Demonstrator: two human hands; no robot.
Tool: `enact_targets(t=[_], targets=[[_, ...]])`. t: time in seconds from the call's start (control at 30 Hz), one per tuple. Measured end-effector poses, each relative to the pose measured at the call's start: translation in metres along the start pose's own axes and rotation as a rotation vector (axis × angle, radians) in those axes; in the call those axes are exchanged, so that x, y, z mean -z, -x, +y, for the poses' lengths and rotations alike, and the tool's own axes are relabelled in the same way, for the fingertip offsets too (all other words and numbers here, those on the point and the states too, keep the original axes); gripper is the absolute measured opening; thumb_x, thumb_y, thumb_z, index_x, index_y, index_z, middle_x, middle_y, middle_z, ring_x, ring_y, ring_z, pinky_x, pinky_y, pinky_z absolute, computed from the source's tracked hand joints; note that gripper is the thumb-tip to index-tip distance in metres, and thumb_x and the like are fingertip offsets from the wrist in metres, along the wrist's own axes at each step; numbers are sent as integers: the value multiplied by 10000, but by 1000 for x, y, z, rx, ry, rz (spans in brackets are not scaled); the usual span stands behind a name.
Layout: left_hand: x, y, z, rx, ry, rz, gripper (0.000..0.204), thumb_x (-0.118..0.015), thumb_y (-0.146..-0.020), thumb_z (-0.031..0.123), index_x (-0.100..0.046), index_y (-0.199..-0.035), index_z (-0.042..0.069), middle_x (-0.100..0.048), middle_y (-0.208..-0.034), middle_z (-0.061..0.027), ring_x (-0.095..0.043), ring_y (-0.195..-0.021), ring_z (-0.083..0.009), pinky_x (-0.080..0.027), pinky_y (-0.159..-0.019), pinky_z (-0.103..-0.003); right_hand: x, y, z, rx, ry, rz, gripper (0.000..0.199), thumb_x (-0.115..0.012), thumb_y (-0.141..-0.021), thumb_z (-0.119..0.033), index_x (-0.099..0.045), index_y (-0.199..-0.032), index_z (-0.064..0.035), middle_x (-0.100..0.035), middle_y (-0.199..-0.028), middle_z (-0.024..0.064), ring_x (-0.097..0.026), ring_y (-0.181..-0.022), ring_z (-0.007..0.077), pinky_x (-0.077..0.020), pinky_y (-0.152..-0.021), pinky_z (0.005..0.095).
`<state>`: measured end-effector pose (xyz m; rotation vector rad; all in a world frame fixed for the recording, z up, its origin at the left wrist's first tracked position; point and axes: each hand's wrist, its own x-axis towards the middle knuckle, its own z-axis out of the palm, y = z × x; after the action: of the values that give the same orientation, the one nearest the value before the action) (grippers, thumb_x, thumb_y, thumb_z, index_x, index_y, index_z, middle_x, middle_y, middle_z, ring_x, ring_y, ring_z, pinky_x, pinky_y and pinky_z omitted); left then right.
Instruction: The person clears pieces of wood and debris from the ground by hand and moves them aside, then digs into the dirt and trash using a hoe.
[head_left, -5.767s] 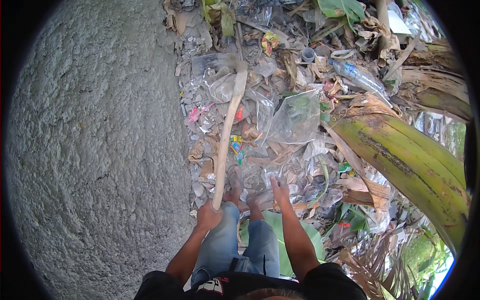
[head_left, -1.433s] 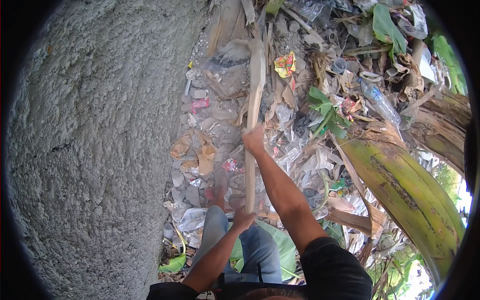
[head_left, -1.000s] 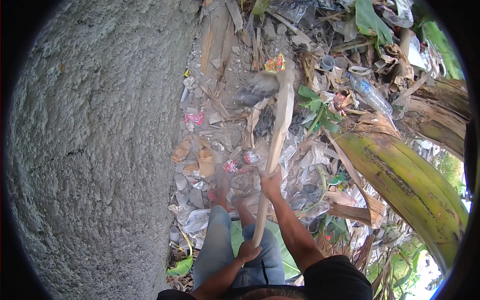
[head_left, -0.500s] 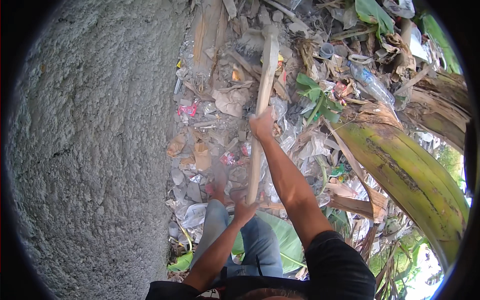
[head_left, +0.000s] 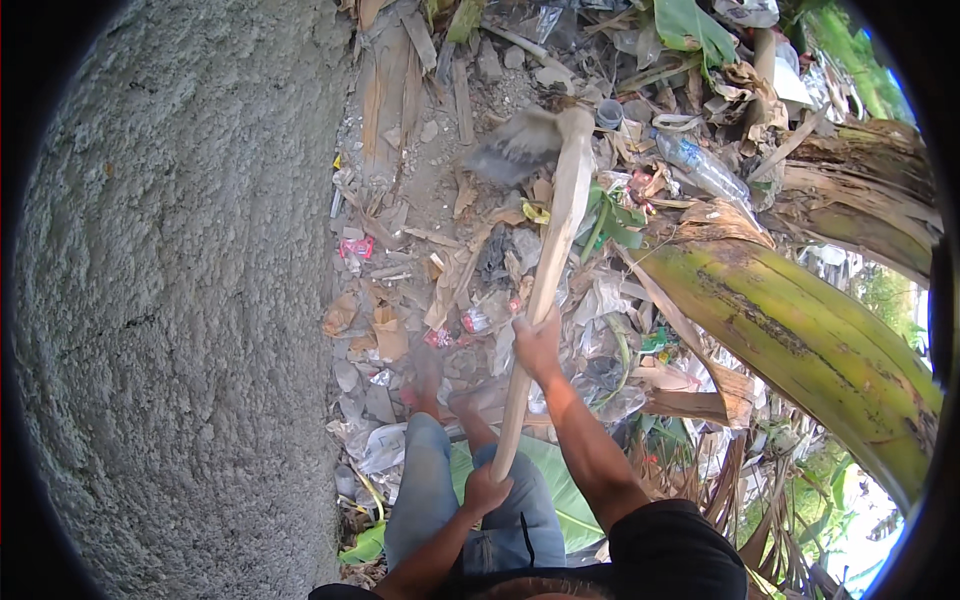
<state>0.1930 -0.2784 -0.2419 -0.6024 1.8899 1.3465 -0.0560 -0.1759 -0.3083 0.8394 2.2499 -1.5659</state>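
A hoe with a long pale wooden handle [head_left: 562,235] slants across the middle of the view, its head away from me. The broad grey blade [head_left: 515,148] points left from the handle's far end and is smeared by motion, so I cannot tell whether it touches the ground. My right hand [head_left: 537,345] is closed around the handle about halfway down. Lower, near my knees, my left hand [head_left: 487,490] grips the handle's near end. Between blade and feet lies loose litter, with crumpled brown paper [head_left: 390,335], a red wrapper [head_left: 475,320] and dry leaf scraps.
A rough grey wall [head_left: 190,300] rises along the left. On the right, a thick green banana stem [head_left: 790,320] leans over the litter. A clear plastic bottle [head_left: 700,165] lies beyond it. My bare feet [head_left: 425,385] stand among scraps, near a broad green leaf [head_left: 560,490].
Both hands have drawn the hoe toward me, and its head has shifted slightly right. Litter has been dragged nearer, with more bare soil showing beyond the blade.
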Motion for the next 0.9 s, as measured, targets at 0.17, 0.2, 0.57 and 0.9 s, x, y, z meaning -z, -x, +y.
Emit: enact_targets(t=[0.17, 0.2, 0.57, 0.9], targets=[[35, -186, 77, -149, 14, -2, 391, -668, -660, 207, -599, -988, 5, -634, -802, -192, -626, -781, -342, -479, -699, -400, -3, -154, -116, 460, 156, 260, 422, -604, -709, -153, -406, -1023, 47, -570, -900, 253, -583, -848, 379, -454, -774, 414], [38, -215, 84, -171, 30, 0, 370, -664, -657, 218, -602, -951, 1, -632, -761, -179, -631, -737, -323, -481, -668, -393, -11, -183, -122, 348, 195, 280, 430, -606, -707, -162, -409, -1021, 54, -572, -914, 269, -582, -872, 394, -455, -791, 420], [-8, -85, -19, 400, 467, -224, 127, -638, -667, 120, -539, -673, 40, -499, -540, -20, -473, -433, -107, -376, -397, -262, -68, -93, 43, -24, 519, 59, 547, -642, -683, -173, -379, -1118, 29, -568, -957, 312, -550, -944, 460, -446, -849, 461], [33, 66, -22, 180, -119, -253, 354, -655, -658, 244, -596, -848, -49, -634, -692, -160, -643, -684, -306, -490, -628, -395, -11, 51, 86, -234, 73, 35, 442, -621, -724, -62, -384, -1093, -6, -520, -705, 95, -543, -511, 192, -453, -444, 323]])
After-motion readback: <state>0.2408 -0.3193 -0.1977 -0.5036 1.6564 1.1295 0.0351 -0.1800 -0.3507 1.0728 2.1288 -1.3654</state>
